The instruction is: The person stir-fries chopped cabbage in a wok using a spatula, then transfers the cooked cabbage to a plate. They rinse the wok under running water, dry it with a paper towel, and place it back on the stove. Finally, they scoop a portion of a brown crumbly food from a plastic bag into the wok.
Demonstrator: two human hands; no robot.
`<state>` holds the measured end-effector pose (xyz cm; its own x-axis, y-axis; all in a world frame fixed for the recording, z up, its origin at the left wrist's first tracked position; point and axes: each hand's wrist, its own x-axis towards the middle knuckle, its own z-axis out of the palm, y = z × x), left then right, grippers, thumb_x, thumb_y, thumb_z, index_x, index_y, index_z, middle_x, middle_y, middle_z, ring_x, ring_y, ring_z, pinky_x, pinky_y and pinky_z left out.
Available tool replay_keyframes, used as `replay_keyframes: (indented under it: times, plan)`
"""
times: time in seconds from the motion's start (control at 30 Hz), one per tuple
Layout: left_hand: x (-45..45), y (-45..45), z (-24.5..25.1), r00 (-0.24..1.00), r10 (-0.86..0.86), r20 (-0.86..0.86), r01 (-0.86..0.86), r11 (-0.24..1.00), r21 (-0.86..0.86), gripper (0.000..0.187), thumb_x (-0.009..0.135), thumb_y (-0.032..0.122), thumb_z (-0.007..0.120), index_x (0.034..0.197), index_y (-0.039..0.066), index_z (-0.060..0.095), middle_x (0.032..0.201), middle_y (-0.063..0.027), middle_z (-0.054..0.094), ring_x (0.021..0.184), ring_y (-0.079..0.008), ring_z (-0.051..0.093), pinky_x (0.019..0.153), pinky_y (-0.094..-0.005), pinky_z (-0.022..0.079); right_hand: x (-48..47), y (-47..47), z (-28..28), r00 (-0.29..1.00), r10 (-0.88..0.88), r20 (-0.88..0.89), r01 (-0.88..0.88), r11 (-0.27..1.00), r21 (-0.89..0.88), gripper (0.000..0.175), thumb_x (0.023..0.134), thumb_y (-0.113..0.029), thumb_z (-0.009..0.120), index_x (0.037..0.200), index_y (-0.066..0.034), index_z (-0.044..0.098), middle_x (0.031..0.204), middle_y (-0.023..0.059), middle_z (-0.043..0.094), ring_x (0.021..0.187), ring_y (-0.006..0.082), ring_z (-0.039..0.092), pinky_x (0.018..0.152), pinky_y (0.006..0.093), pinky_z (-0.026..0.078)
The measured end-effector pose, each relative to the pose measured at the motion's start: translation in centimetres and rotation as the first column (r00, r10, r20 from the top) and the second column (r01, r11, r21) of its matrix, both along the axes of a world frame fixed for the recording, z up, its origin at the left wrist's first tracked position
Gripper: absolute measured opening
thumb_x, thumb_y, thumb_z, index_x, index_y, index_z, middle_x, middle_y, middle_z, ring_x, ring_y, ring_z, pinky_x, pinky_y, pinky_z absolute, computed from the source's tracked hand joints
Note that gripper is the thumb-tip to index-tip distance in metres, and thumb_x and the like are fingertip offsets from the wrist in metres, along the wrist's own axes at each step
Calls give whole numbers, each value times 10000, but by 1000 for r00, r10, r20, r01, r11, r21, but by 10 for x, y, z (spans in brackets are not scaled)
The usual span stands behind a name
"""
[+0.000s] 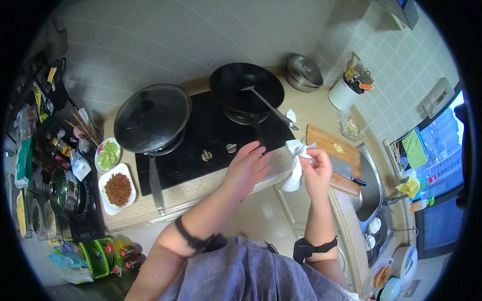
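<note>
My right hand [318, 169] grips a crumpled white paper towel or cloth [295, 176] above the counter's front edge. Beside it, my left hand [246, 171] is held flat with its fingers spread and nothing in it, slightly blurred. Beyond my hands a black wok [235, 88] sits on the right burner of the black glass cooktop [203, 128]. A metal spatula [269, 103] rests in it, handle over the right rim. Close to my right hand lies a wooden cutting board [320, 137] with chopped pale bits [337, 148] and a cleaver [340, 168].
A lidded pan [152, 116] covers the left burner, its handle [156, 184] jutting past the counter edge. Left of it are a dish of brown minced food [118, 190] and a bowl of green pieces [108, 156]. A sink [371, 188] is at right; metal bowls [304, 72] stand behind.
</note>
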<state>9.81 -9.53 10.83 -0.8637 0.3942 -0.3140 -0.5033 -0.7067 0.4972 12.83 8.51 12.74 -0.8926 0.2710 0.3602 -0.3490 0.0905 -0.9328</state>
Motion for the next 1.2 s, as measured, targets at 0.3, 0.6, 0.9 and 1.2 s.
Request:
replay_keyframes:
  times: [0.3, 0.6, 0.9, 1.2]
  plan:
    - [-143, 148, -37, 958, 52, 281, -18, 992, -125, 464, 908, 266, 506, 1287, 57, 338, 1374, -201, 260, 1287, -357, 270, 1038, -581, 222, -75, 104, 2, 974, -226, 8, 173, 765, 621, 131, 744, -33, 639, 855, -34, 570, 817, 94, 596, 692, 206, 582, 616, 285, 456]
    - [-186, 134, -54, 861, 195, 470, -210, 977, -20, 232, 754, -9, 497, 898, 153, 415, 693, -20, 465, 530, -105, 438, 407, -211, 314, -219, 77, -12, 987, 122, 102, -158, 704, 692, 168, 769, -84, 644, 924, -33, 602, 868, 103, 588, 728, 226, 575, 647, 314, 465]
    - [-132, 54, -22, 996, -47, 80, 78, 890, -449, 55, 917, 164, 477, 922, 149, 424, 624, 17, 420, 438, -58, 317, 354, -208, 187, -337, 16, -35, 965, 253, -74, -9, 312, 950, 171, 814, -219, 557, 924, -100, 612, 866, 127, 595, 801, 323, 588, 681, 392, 480]
    - [-105, 18, -23, 998, -62, 13, 58, 814, -577, 126, 952, 239, 453, 915, 119, 459, 570, 29, 423, 407, -39, 316, 359, -189, 211, -397, 37, 2, 991, 126, 40, -120, 725, 679, 264, 843, -256, 562, 1008, -53, 594, 1000, 174, 600, 884, 357, 580, 755, 395, 466]
